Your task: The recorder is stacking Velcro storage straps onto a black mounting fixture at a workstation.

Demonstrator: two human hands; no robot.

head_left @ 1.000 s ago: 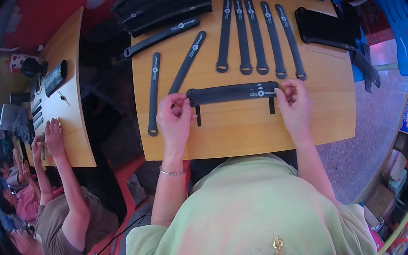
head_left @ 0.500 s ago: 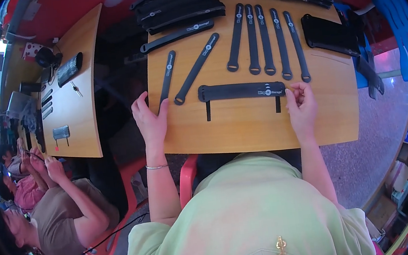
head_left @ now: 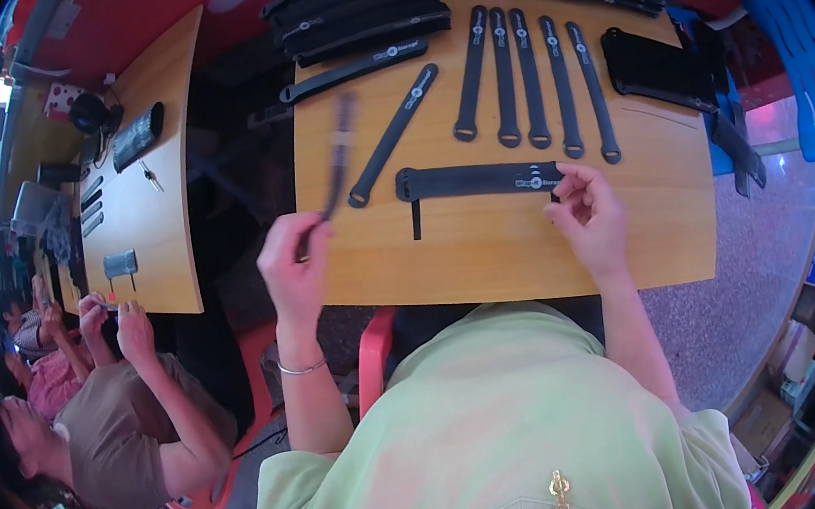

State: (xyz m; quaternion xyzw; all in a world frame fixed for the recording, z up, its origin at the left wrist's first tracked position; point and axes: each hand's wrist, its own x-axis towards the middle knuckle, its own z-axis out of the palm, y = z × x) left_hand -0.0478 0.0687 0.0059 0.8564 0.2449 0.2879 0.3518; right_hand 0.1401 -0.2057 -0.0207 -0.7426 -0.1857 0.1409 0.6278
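My left hand (head_left: 295, 259) pinches the near end of a long black strap (head_left: 340, 154) and lifts it off the left side of the wooden table (head_left: 488, 255); the strap is blurred. My right hand (head_left: 589, 214) rests its fingertips on the right end of a wide black band (head_left: 474, 179) that lies flat across the table in front of me, with two thin tabs hanging from it. Another black strap (head_left: 394, 133) lies slanted just beyond the band.
Several black straps (head_left: 528, 75) lie side by side farther back. Stacks of black strips (head_left: 354, 9) and a black pouch (head_left: 656, 70) sit at the far edge. A blue chair (head_left: 802, 59) stands at the right. At the left table (head_left: 147, 214), another person works with their hands (head_left: 119, 323).
My left hand left the table's near left edge and took hold of the leftmost strap, raising it. My right hand stayed at the band's right end.
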